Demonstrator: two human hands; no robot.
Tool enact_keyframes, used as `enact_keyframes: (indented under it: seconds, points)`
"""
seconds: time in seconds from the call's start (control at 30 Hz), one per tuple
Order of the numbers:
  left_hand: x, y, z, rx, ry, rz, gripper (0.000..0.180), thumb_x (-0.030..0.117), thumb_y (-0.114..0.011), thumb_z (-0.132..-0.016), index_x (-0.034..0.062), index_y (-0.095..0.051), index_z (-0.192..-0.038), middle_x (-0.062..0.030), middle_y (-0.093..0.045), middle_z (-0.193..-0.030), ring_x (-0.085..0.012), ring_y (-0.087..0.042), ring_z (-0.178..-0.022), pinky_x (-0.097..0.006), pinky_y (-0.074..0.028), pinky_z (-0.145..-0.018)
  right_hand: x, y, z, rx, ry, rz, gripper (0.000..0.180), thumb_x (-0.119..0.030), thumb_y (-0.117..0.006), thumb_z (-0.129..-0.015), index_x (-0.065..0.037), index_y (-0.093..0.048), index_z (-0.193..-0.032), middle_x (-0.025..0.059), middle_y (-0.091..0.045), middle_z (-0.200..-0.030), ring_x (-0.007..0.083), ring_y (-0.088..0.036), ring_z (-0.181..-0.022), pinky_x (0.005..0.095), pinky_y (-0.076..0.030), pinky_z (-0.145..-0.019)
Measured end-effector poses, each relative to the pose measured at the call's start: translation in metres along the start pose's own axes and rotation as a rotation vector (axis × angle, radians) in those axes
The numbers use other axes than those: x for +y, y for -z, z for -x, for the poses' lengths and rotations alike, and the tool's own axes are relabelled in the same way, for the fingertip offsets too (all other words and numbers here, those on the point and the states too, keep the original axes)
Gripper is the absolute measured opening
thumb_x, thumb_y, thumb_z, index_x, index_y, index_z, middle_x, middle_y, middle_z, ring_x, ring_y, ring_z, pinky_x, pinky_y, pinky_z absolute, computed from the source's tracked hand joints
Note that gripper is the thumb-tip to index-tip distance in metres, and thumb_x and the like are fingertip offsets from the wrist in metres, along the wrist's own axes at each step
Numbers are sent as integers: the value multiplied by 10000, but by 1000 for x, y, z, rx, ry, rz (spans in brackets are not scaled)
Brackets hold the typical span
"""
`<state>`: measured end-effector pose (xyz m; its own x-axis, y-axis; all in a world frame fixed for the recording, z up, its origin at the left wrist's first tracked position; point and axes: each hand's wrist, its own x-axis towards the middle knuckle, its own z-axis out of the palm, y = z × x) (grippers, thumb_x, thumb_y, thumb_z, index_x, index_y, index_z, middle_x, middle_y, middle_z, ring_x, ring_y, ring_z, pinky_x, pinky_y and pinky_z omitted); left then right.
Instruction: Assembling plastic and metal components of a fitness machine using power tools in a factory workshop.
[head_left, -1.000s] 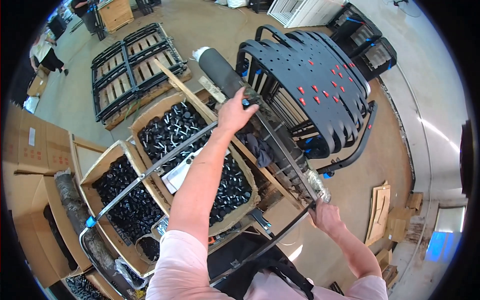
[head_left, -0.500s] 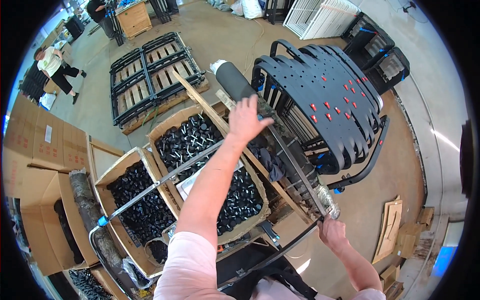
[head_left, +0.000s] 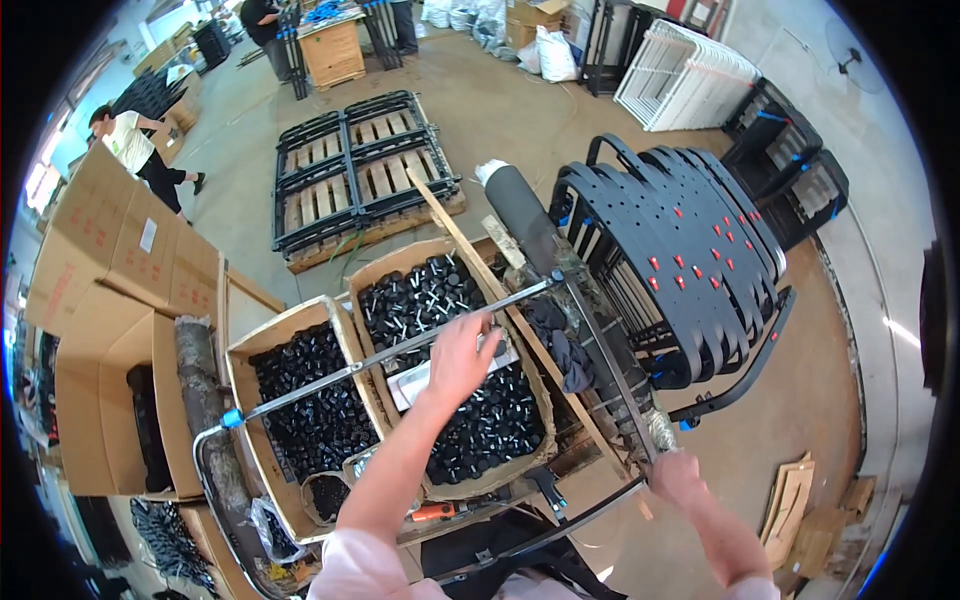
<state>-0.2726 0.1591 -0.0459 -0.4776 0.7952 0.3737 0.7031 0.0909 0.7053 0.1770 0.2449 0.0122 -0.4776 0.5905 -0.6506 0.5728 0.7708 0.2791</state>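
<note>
Workshop floor, left hand point(head_left: 462, 355) outstretched, released over box of black caps point(head_left: 455, 380), right hand point(head_left: 678, 478) grasping metal frame point(head_left: 610, 370)

The left hand point(head_left: 462, 352) reaches forward on an outstretched arm, fingers loosely curled, while the right hand point(head_left: 678, 478) is clenched low.

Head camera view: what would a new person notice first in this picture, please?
Probably the two cardboard boxes full of small black plastic parts in the middle, with the left hand reaching over the right one. To the right stands a tall stack of black perforated chair shells. The right hand grips the end of a black metal frame low on the right.
</note>
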Motion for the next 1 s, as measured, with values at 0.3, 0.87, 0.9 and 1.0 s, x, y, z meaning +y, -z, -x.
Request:
enact_keyframes:
  seconds: [0.3, 0.87, 0.9, 1.0]
  points:
    - [54, 95, 241, -201, 226, 63, 105, 126, -734, -946, 50, -738, -1019, -130, -744, -976, -350, -712, -911, -451, -569, -804, -70, 247, -228, 1057, 514, 45, 282, -116, -583, -900, -90, -680, -1163, 81, -696, -1220, 257, -708, -987, 388, -595, -804]
    - [46, 135, 252, 3, 358, 74, 111, 128, -746, -941, 65, -749, -1032, -122, -743, -930, -342, -714, -846, -434, -568, -750, -68, 271, -286, 445, 85, 487, 184, -198, -620, -974, -150, -783, -1044, 77, -813, -1021, 252, -802, -958, 406, -633, -734]
    - [42, 137, 241, -9, 299, 71, 113, 126, -744, -941, 64, -749, -1036, -120, -742, -940, -340, -713, -847, -432, -568, -750, -81, 273, -284, 583, 129, 390, 192, -196, -623, -973, -139, -778, -1071, 78, -813, -1018, 257, -802, -950, 418, -635, -740]
    - [36, 141, 203, -12, 251, 71, 108, 125, -741, -946, 61, -747, -1033, -120, -744, -947, -340, -716, -855, -436, -570, -763, -85, 271, -290, 504, 152, 429, 210, -200, -641, -965, -130, -780, -1106, 90, -810, -1032, 270, -802, -950, 424, -638, -749]
